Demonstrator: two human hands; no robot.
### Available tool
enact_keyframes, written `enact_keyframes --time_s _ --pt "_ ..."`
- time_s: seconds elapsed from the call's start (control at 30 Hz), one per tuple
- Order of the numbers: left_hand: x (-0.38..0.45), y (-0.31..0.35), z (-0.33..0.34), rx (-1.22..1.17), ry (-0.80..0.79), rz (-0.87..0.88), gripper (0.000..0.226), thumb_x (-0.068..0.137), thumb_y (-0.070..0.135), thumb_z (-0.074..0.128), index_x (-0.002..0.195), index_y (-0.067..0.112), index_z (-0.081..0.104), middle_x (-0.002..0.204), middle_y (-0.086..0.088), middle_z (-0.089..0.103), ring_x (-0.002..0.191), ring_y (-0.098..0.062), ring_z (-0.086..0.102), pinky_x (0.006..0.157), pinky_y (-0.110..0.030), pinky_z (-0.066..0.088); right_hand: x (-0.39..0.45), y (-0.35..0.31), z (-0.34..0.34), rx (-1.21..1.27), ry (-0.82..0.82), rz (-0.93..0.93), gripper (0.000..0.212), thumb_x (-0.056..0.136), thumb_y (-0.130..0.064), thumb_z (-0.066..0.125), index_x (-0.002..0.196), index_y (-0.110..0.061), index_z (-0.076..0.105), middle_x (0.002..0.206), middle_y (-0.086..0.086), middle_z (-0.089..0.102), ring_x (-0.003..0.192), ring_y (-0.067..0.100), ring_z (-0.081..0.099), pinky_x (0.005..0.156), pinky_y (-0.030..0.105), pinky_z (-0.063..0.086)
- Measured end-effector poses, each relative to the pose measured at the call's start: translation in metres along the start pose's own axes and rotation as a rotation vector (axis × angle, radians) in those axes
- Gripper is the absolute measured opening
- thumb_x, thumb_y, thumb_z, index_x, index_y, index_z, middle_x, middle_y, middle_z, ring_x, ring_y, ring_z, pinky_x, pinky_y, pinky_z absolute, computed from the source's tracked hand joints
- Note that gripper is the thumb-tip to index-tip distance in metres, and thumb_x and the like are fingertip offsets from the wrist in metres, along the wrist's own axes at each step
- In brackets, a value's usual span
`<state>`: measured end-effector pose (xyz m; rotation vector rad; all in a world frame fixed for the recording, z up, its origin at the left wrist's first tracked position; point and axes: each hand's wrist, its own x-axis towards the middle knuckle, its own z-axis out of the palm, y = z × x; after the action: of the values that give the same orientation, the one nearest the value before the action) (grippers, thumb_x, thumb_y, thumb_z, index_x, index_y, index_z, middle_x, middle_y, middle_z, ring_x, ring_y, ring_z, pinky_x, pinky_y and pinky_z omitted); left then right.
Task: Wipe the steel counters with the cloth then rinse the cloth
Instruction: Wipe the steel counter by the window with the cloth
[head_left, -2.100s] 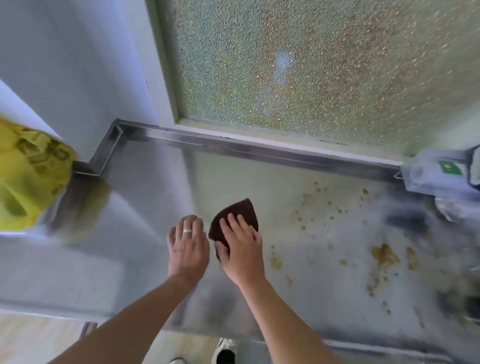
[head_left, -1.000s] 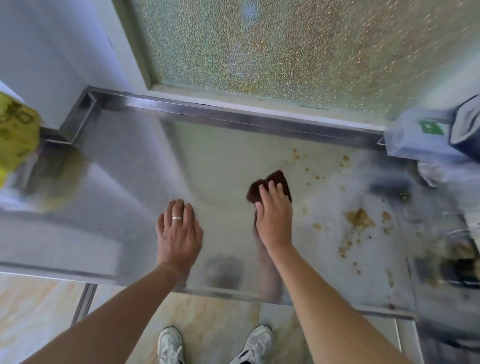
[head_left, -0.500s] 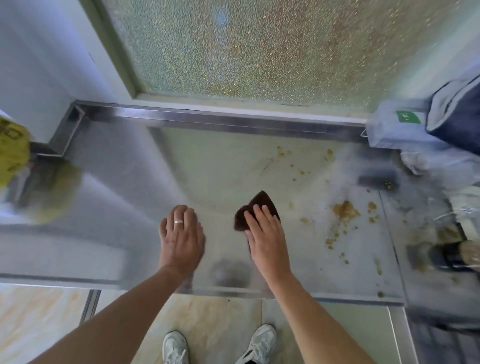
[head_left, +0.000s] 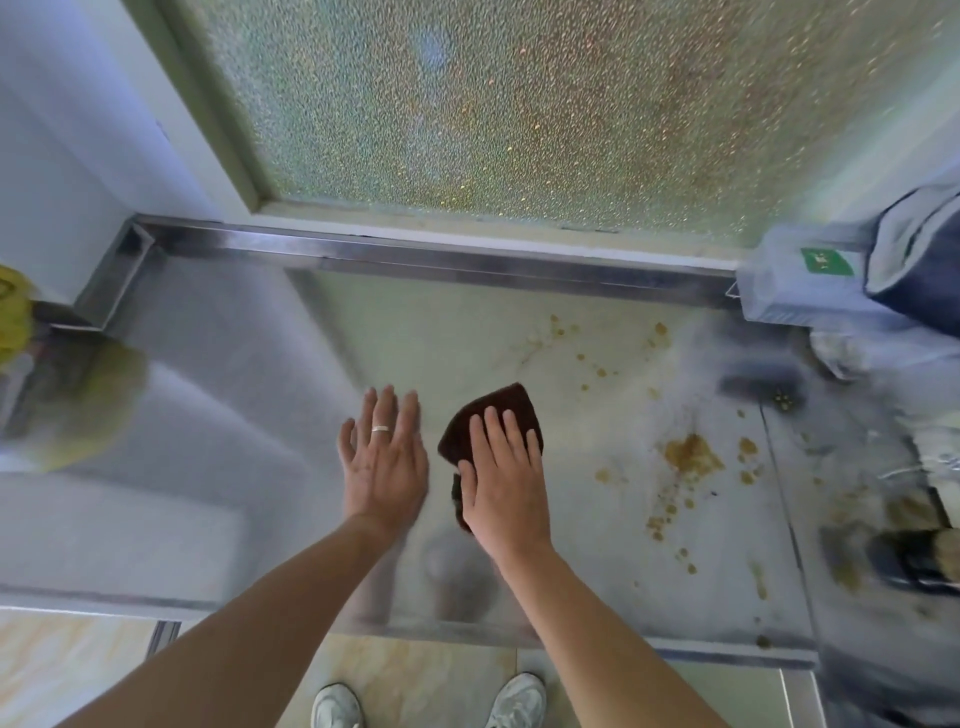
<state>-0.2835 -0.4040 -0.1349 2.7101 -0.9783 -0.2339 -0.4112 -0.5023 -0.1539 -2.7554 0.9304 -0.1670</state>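
She's mid-wipe: the right hand (head_left: 501, 480) presses flat, fingers straight, on the brown cloth (head_left: 491, 421) on the steel counter (head_left: 249, 415), the left hand (head_left: 384, 465) flat and empty just beside it. To my eye the brown spatter (head_left: 691, 454) off to the cloth's right wants the next stroke, rinsing after.

Steel counter (head_left: 218, 415): brown cloth (head_left: 493, 415) centre, brown spill (head_left: 693, 454) right, pale box (head_left: 795, 291) far right.
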Motion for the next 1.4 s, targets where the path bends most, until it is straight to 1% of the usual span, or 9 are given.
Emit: enact_keyframes --time_s 0.1,0.2,0.37,0.67,0.87,1.03,1.17,1.27,1.4 --pt "0.019 0.006 0.004 -0.010 0.000 -0.028 0.051 0.106 0.028 0.027 0.156 0.023 0.030 0.165 -0.008 0.027 0.157 -0.023 0.009 0.122 -0.052 0.015 0.036 0.006 0.003 -0.009 -0.022 0.049 0.059 0.107 -0.038 0.027 0.160 -0.013 0.029 0.168 0.007 0.025 0.158 0.025 0.015 0.127 0.049 0.016" --pt "0.031 0.009 0.009 -0.008 -0.009 -0.062 0.048 0.105 0.028 0.028 0.152 0.022 0.034 0.164 -0.009 0.029 0.156 -0.025 0.012 0.120 -0.053 0.018 0.072 0.014 0.001 -0.021 -0.022 0.093 0.062 0.106 -0.040 0.022 0.161 -0.011 0.026 0.168 0.009 0.024 0.157 0.026 0.016 0.127 0.050 0.016" --pt "0.034 0.012 0.013 0.003 0.030 -0.076 0.041 0.104 0.029 0.034 0.144 0.021 0.042 0.157 -0.007 0.037 0.152 -0.026 0.020 0.118 -0.053 0.022 0.098 0.021 0.003 -0.053 0.002 0.102 0.059 0.109 -0.037 0.027 0.161 -0.009 0.025 0.169 0.012 0.021 0.158 0.029 0.014 0.126 0.052 0.018" --pt "0.035 0.012 0.014 -0.013 0.050 -0.094 0.045 0.103 0.030 0.041 0.147 0.019 0.045 0.158 -0.008 0.038 0.152 -0.026 0.020 0.120 -0.050 0.020 0.152 0.034 0.004 -0.079 0.031 0.128 0.060 0.108 -0.039 0.019 0.159 -0.009 0.028 0.168 0.013 0.024 0.157 0.030 0.015 0.127 0.052 0.015" --pt "0.034 0.012 0.014 -0.013 0.064 -0.085 0.045 0.104 0.031 0.039 0.147 0.019 0.045 0.157 -0.008 0.039 0.152 -0.026 0.022 0.122 -0.049 0.020 0.189 0.040 0.006 -0.098 0.048 0.185 0.060 0.108 -0.038 0.024 0.160 -0.008 0.026 0.168 0.014 0.023 0.157 0.032 0.014 0.128 0.051 0.013" --pt "0.034 0.012 0.014 -0.021 0.072 -0.078 0.045 0.103 0.031 0.038 0.146 0.019 0.045 0.156 -0.008 0.039 0.151 -0.027 0.022 0.121 -0.049 0.020 0.171 0.036 0.002 -0.064 0.049 0.192 0.058 0.108 -0.036 0.030 0.158 -0.008 0.030 0.167 0.012 0.027 0.157 0.029 0.019 0.128 0.048 0.015" --pt "0.033 0.011 0.014 -0.031 0.065 -0.072 0.044 0.104 0.031 0.036 0.146 0.018 0.044 0.156 -0.010 0.039 0.151 -0.028 0.023 0.121 -0.049 0.021 0.116 0.025 0.000 -0.054 0.085 0.174 0.055 0.108 -0.035 0.030 0.155 -0.008 0.038 0.163 0.012 0.036 0.154 0.027 0.027 0.126 0.048 0.022" --pt "0.033 0.011 0.013 -0.030 0.053 -0.058 0.046 0.104 0.030 0.035 0.147 0.017 0.042 0.158 -0.011 0.037 0.151 -0.030 0.022 0.120 -0.050 0.021 0.077 0.017 -0.001 -0.036 0.080 0.188 0.055 0.108 -0.035 0.028 0.155 -0.010 0.040 0.162 0.008 0.038 0.154 0.023 0.028 0.126 0.046 0.022" --pt "0.031 0.011 0.012 0.006 0.006 0.054 0.048 0.103 0.028 0.037 0.149 0.017 0.040 0.162 -0.008 0.032 0.154 -0.026 0.020 0.122 -0.050 0.019 0.036 0.010 -0.001 -0.025 0.069 0.201 0.054 0.107 -0.034 0.029 0.154 -0.012 0.043 0.161 0.005 0.041 0.153 0.019 0.030 0.125 0.046 0.025"
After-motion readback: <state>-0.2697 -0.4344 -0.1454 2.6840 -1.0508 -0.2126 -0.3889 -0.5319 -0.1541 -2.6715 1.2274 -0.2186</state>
